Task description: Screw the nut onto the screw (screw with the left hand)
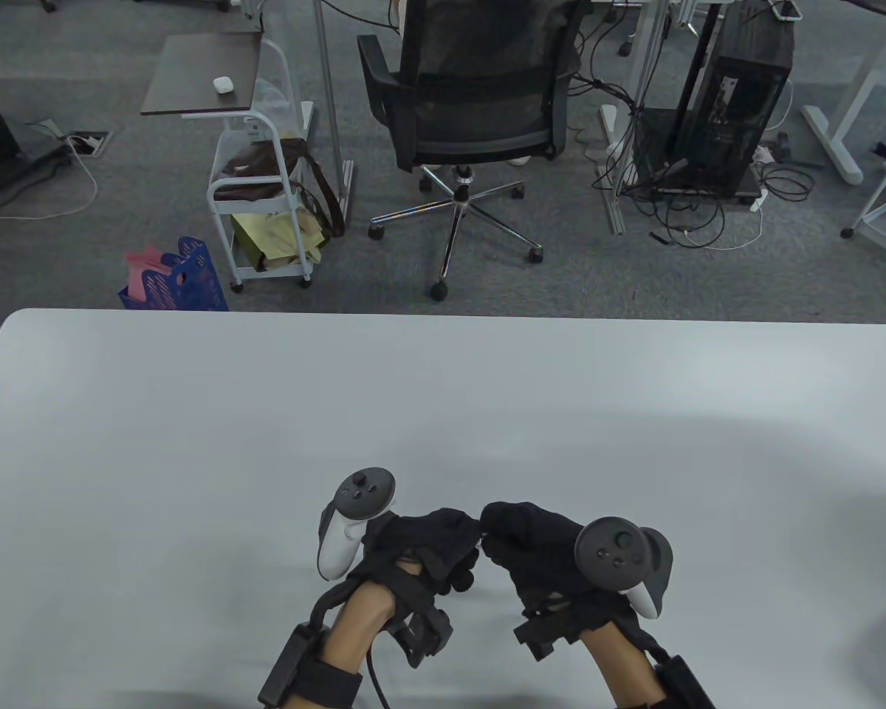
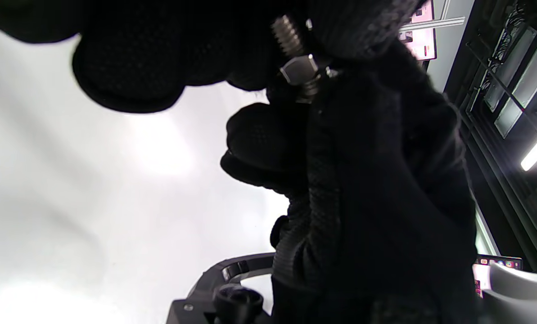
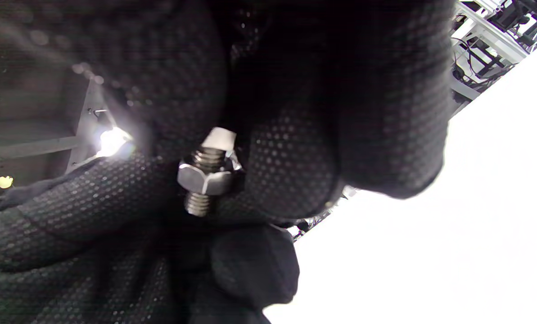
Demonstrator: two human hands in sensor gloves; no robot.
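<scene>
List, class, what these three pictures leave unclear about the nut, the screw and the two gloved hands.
- Table view: nut and screw hidden where left hand and right hand meet.
- Left wrist view: the screw ends are covered by dark gloves; which fingers pinch the nut is unclear.
- Right wrist view: the screw's head is half hidden behind a finger; which hand holds which part is unclear.
- Whether the nut is turning: unknowable.

White table (image 1: 192, 443) surface lies open on every side of the left hand (image 1: 428, 546) and right hand (image 1: 539, 554), which crowd each other fingertip to fingertip.
</scene>
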